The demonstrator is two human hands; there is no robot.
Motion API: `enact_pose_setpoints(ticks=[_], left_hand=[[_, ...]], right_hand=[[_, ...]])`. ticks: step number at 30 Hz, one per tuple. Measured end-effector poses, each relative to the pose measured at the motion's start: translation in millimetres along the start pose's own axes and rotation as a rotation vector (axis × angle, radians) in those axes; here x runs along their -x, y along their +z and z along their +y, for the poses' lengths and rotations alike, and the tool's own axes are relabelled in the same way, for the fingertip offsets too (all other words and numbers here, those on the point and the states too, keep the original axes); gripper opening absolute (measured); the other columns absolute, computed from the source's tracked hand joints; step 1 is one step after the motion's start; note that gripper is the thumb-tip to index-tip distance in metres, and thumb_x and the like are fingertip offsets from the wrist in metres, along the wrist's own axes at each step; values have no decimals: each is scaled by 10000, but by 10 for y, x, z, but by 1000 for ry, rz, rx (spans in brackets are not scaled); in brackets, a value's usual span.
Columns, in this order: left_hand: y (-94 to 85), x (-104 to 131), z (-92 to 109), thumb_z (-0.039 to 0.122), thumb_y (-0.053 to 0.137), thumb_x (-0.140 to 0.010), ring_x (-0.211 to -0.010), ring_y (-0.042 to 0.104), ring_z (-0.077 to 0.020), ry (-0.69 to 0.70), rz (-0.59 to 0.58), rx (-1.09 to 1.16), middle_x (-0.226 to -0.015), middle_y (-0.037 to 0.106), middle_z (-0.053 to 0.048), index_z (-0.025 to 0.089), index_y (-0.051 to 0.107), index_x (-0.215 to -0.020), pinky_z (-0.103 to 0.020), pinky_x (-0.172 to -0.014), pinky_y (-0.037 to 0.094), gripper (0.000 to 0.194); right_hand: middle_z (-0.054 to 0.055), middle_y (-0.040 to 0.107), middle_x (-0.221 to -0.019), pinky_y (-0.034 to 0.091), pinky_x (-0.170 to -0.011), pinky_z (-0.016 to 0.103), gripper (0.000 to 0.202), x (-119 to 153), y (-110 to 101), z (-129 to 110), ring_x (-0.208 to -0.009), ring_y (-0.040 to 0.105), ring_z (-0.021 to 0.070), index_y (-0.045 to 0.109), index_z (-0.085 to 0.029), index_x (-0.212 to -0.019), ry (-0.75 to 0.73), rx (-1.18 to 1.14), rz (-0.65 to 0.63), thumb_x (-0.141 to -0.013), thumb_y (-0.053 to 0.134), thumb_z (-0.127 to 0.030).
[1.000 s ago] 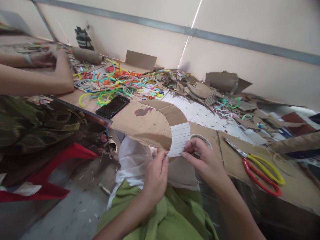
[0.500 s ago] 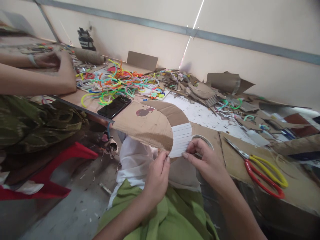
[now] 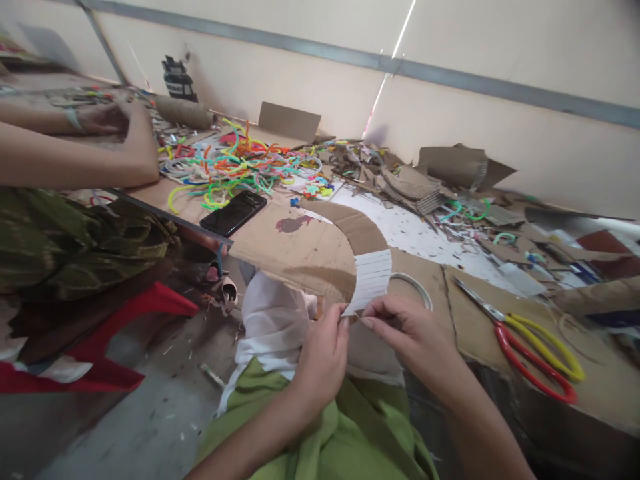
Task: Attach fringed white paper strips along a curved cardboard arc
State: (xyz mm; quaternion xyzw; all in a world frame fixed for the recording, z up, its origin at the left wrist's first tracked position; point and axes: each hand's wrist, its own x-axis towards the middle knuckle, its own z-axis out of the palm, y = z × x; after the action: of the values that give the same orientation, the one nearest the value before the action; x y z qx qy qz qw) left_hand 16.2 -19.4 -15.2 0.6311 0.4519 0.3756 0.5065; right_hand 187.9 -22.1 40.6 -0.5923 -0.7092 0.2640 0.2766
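Note:
A curved strip of brown cardboard arches over the table edge, its near end covered in narrow white paper slats. My left hand pinches the left corner of that near end between thumb and finger. On the opposite corner, my right hand is closed, thumb against fingers. Behind my right hand, the rim of a roll of tape shows in part. Scissors with one red and one yellow handle lie to the right on a cardboard sheet.
A black phone rests by the table edge, with a heap of colourful pipe cleaners behind it. Cardboard scraps cover the back right. At left, another person's forearm leans on the table. A red stool stands below.
My hands have shifted slightly along the slatted end, the right fingers coming closer to the left ones. The whole view has drifted a little.

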Motion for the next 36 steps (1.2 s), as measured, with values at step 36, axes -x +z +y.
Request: enact_pose_setpoints(ticks=[36], left_hand=[[-70, -3, 31, 262, 399, -1007, -1080, 618, -257, -44, -24, 37, -1105, 672, -87, 222, 587, -1099, -363, -897, 455, 213]], right_hand=[[12, 644, -734, 413, -648, 312, 198, -82, -16, -23, -715, 572, 195, 668, -210, -788, 169, -254, -27, -881, 636, -381]])
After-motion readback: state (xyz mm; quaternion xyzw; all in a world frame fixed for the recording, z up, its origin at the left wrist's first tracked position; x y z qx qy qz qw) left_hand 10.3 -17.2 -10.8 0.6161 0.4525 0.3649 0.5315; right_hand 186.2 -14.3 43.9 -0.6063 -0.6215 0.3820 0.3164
